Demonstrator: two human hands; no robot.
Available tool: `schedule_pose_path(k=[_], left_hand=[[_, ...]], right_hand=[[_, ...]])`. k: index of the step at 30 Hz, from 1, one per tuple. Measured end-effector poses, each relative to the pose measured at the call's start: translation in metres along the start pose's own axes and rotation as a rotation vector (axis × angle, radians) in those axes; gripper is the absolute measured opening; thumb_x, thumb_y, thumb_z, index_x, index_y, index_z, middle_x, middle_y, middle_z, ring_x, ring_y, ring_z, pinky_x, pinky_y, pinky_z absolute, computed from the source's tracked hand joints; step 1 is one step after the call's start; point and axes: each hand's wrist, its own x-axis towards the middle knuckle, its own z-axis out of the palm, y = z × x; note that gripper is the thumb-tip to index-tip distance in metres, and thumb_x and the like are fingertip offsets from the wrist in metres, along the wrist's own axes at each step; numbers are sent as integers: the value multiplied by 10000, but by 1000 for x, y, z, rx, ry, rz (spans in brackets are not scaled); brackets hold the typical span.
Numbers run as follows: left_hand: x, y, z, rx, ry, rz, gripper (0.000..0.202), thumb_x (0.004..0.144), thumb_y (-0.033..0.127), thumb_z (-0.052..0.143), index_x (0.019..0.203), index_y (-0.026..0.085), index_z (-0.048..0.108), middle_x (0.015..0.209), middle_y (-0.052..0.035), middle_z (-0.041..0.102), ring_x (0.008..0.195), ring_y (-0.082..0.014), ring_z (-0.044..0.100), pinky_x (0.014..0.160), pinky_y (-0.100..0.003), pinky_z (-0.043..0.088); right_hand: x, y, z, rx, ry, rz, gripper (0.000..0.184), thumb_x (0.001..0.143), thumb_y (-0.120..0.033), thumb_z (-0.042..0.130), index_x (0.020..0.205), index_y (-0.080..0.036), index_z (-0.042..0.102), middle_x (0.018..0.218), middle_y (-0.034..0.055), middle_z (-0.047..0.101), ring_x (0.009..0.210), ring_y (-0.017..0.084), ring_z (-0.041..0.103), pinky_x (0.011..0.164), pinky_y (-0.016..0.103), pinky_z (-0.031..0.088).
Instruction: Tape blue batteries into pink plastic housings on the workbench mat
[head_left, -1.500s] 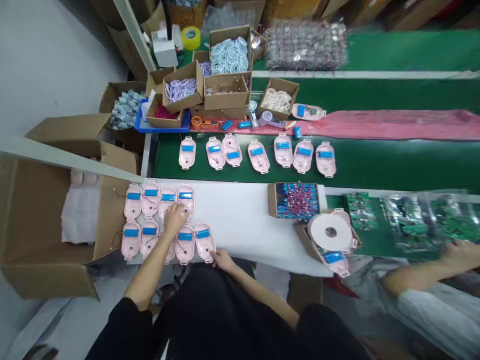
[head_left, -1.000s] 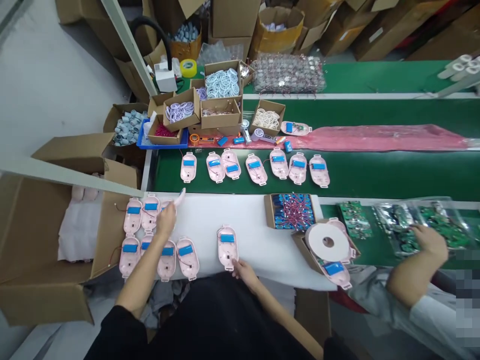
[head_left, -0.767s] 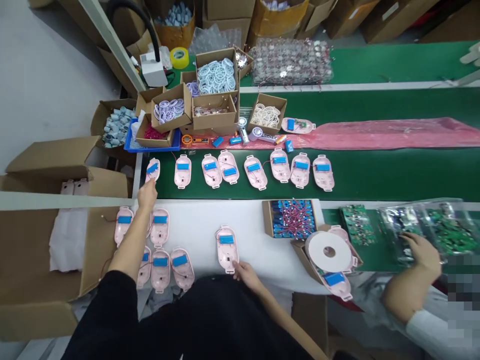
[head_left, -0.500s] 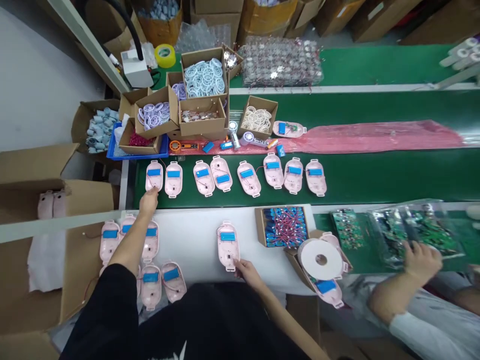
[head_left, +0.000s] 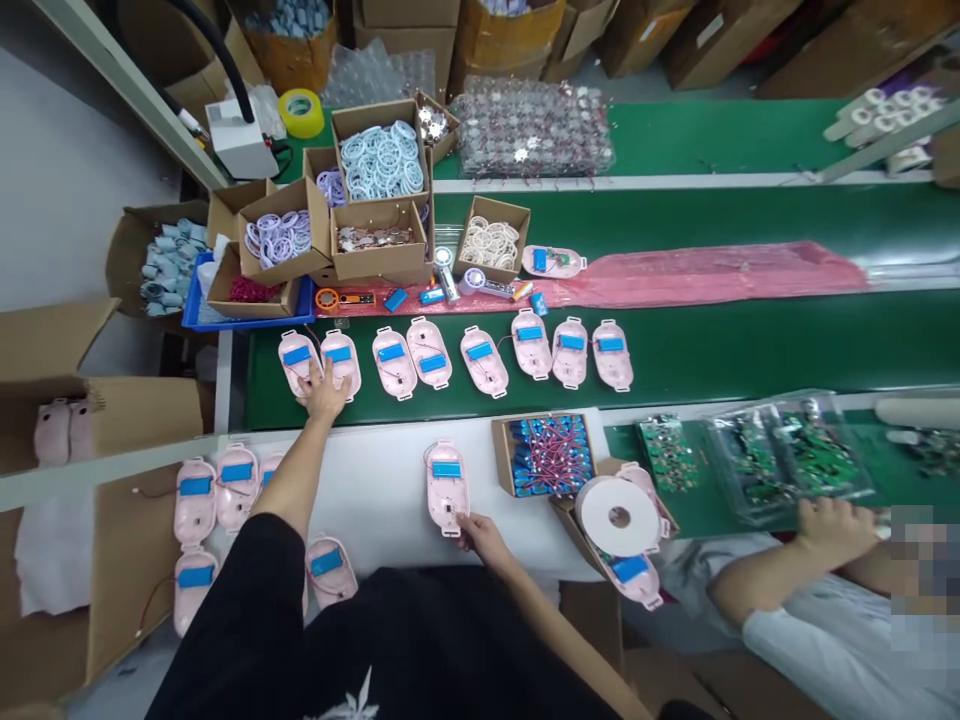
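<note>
A pink case (head_left: pixel 448 498) lying beside the right hand (head_left: pixel 480 536).
The right hand is pinching its near end on the white tabletop (head_left: pixel 382 525); farther left, the left hand (head_left: pixel 325 392) is resting, fingers spread, over two other pink cases (head_left: pixel 294 373).

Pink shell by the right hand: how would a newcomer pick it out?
Find the white worktop in front of the green belt. Left of its wire-filled box lies a pink shell with a blue block. No other pink shell has the right hand at its near end.
</note>
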Motion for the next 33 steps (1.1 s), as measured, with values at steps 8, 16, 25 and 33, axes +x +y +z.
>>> schedule_pose_path(k=[8, 16, 25, 33], left_hand=[[-15, 28, 20, -37, -21, 142, 799, 961, 651, 480, 1675, 351, 282, 1793, -60, 134, 1601, -513, 71, 1205, -815, 176], [-126, -59, -9, -207, 246, 50, 610, 1041, 449, 348, 1571, 167, 452, 1644, -170, 438, 1556, -294, 327, 1290, -530, 294], [-491, -203, 37, -352, 275, -455, 492, 945, 611, 291, 700, 296, 578, 944, -134, 704, 965, -312, 722, 950, -495, 604], [-555, -266, 114, -463, -103, -542, 602, 1047, 509, 197, 690, 303, 636, 871, -100, 729, 884, -259, 752, 868, -395, 606]], right_hand=[[-14, -6, 1, -157, -49, 6, 823, 578, -1033, 594, 640, -212, 598, 526, 29, 615, 485, 153, 509, 563, 308, 433], [52, -115, 100, -361, -293, -236, 641, 857, -798, 644, 680, -183, 641, 575, 51, 661, 487, 147, 556, 496, 260, 416], [167, -253, 333, -151, -182, -104, 331, 1101, -393, 523, 847, -183, 552, 604, -15, 615, 508, 85, 578, 548, 182, 502], [79, -78, 252, -562, -114, -377, 553, 980, -685, 554, 720, -201, 612, 566, 6, 605, 467, 126, 529, 503, 256, 416]])
